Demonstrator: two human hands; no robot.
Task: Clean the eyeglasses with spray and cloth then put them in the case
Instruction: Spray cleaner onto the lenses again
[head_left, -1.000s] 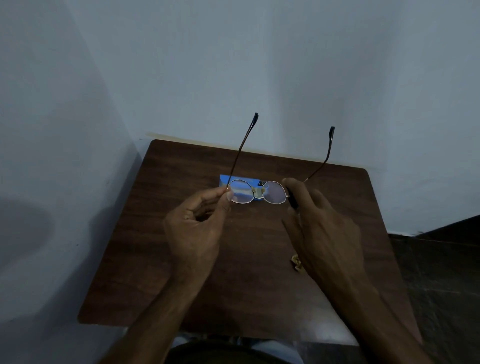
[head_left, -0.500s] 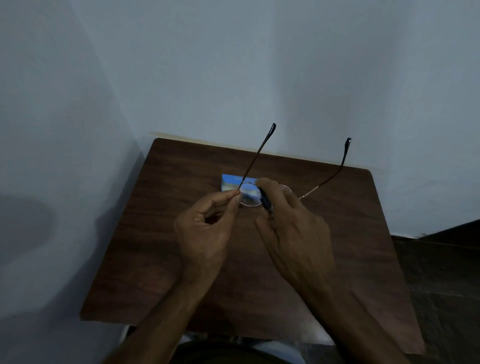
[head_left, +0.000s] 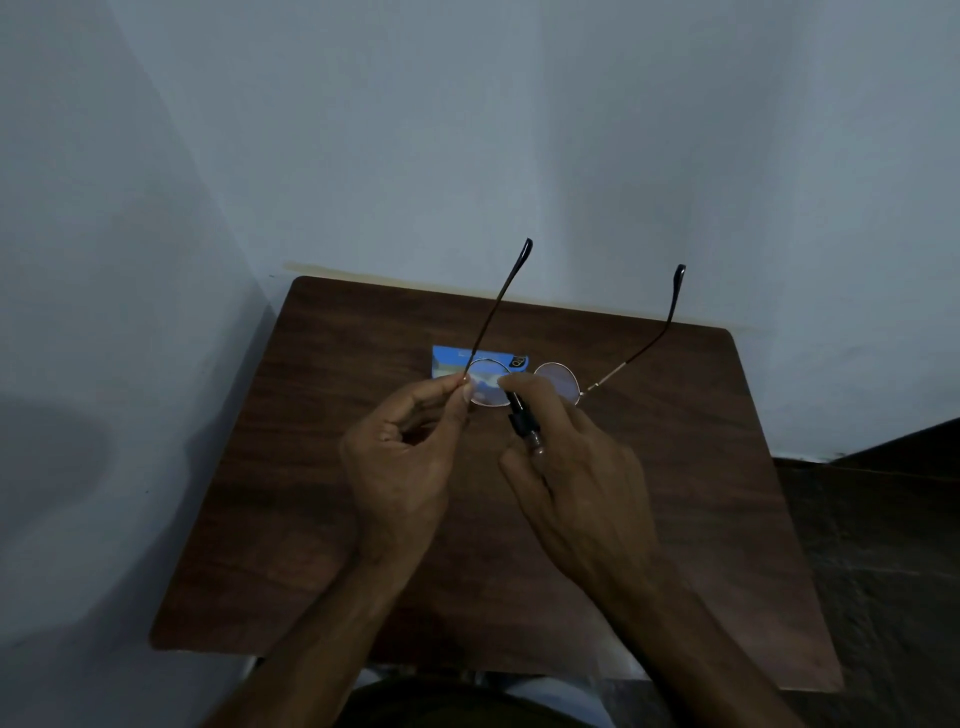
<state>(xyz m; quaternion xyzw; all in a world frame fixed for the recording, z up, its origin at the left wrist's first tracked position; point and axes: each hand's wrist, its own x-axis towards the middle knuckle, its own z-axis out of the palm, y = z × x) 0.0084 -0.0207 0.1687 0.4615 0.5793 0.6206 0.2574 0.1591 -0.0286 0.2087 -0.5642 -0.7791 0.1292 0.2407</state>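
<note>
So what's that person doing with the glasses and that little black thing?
A person is cleaning eyeglasses over a brown table. The left hand pinches them by the edge of one lens, with the arms unfolded and pointing away. The right hand holds a small dark spray bottle close to that lens, one finger on top, as if to spray. A blue flat thing lies on the table beyond the hands; I can't tell what it is.

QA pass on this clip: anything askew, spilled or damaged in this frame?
Nothing stands out. The left hand pinches the glasses by the rim, temples open and seemingly unbent; the right hand holds a small dark sprayer at one lens. A blue packet lies flat on the table. No spill shows, though the frame is dim.
</note>
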